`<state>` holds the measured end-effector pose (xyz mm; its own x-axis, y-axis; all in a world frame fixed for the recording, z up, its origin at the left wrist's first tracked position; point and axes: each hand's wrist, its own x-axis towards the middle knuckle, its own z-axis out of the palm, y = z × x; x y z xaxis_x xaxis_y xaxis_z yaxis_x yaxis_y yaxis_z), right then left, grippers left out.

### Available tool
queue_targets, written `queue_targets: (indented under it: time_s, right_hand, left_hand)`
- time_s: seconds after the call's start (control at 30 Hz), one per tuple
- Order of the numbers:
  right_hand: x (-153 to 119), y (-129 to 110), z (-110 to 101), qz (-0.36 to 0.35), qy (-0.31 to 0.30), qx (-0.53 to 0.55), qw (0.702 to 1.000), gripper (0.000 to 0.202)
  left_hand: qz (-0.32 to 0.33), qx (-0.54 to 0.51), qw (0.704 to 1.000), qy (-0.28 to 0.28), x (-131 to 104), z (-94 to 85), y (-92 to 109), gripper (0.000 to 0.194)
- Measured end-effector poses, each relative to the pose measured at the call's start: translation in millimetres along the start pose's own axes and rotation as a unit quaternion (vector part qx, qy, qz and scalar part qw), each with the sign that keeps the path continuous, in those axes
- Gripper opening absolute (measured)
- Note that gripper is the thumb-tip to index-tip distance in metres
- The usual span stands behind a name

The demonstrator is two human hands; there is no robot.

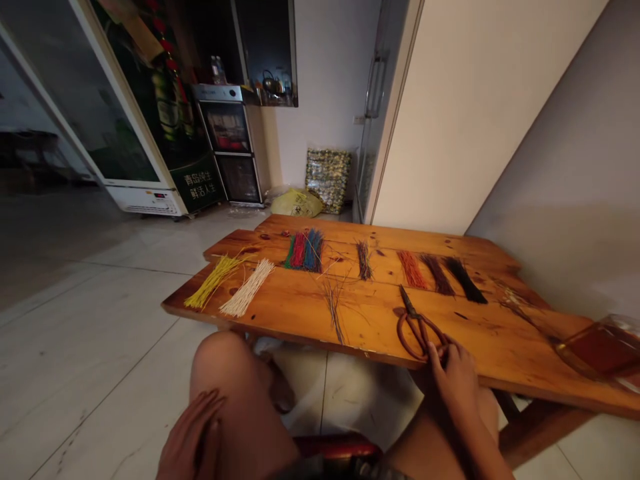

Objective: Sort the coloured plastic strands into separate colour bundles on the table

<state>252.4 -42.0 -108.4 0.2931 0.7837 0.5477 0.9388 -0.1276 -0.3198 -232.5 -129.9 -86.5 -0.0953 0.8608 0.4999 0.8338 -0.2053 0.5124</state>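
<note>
My left hand (193, 433) lies on my left thigh, its fingers stretched out and nothing in it. At the table's front edge my right hand (454, 373) is closed on a handle loop of dark-handled scissors (411, 313). The blades point away from me and lie over the tabletop. Left of the scissors is a loose, thin bunch of strands (334, 310). Beyond them are a small dark mixed bundle (364, 260), an orange bundle (411, 269), a dark brown bundle (438, 274) and a black bundle (466, 280).
On the wooden table (295, 320) also lie yellow strands (213, 281), white strands (247, 288) and a green, red and blue group (305, 251). A glass container (603, 350) stands at the right end. Behind are a yellow bag (296, 202) and a glass-door fridge (145, 200).
</note>
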Motion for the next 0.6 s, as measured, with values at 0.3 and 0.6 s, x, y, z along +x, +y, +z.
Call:
queue_targets:
  time_s: [0.3, 0.6]
  right_hand:
    - [-10.0, -2.0, -5.9, 0.026, 0.056, 0.102, 0.993, 0.047]
    - [-54.0, -12.6, -47.5, 0.162, 0.158, 0.192, 0.955, 0.039]
  left_hand:
    - [-0.062, 0.046, 0.997, 0.007, -40.6, -0.4, -29.6, 0.031]
    - [-0.011, 0.028, 0.997, -0.072, 1.0, 2.2, -44.5, 0.029]
